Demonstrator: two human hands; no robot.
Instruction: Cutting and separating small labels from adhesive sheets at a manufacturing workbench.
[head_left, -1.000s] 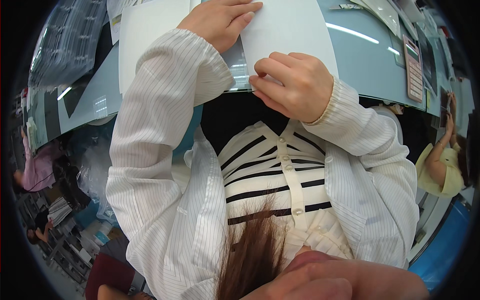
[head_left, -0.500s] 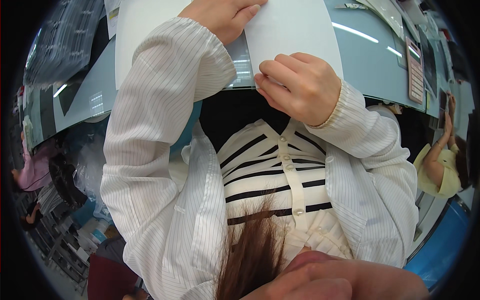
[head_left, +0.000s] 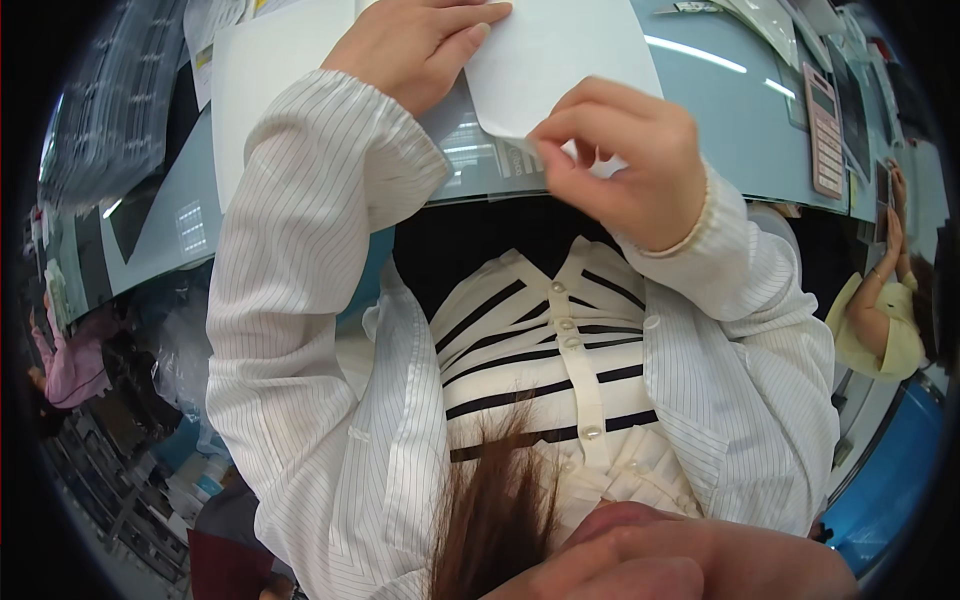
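A white sheet of paper (head_left: 570,45) lies on the glass-topped table in front of me. My right hand (head_left: 630,150) pinches its near edge between thumb and fingers, and that edge curls up off the glass. Beneath the raised edge, a pale printed piece shows. Over the sheet's left side, my left hand (head_left: 420,45) lies with its index finger and thumb stretched out, the index fingertip touching the paper; its other fingers are partly hidden. Left of it is another white sheet (head_left: 260,90), partly covered by my left sleeve.
A pink calculator (head_left: 824,130) rests at the table's right side, near clear plastic sleeves (head_left: 755,25). Stacked clear plastic (head_left: 110,90) stands at the far left. The glass table edge (head_left: 480,198) runs close to my body. Other people sit at both sides.
My right hand has taken the sheet's near edge and raised it from the glass. The left hand stays on the paper. The whole view has shifted slightly.
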